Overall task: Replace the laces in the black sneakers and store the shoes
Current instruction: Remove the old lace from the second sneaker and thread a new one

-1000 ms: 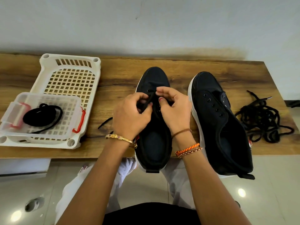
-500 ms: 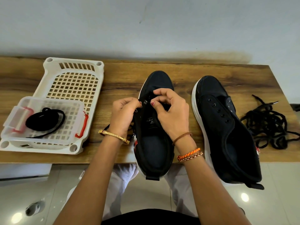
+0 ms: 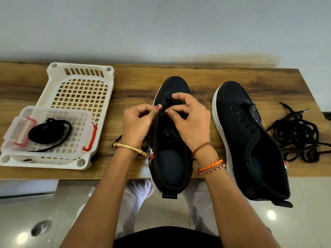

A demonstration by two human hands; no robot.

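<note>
Heels of both sneakers (image 3: 172, 158) overhang the table (image 3: 197, 79) edge.

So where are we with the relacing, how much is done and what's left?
Done: the old laces lie in a loose pile at the table's right end, and the right sneaker shows bare eyelets. In hand: the left hand and right hand pinch a lace at the front eyelets of the left sneaker. Left: most of that shoe, the whole right sneaker using the coiled lace in the clear box, then storing.

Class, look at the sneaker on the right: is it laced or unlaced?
Unlaced. The right sneaker shows bare eyelets with no lace through them; a loose lace pile lies beside it.
</note>
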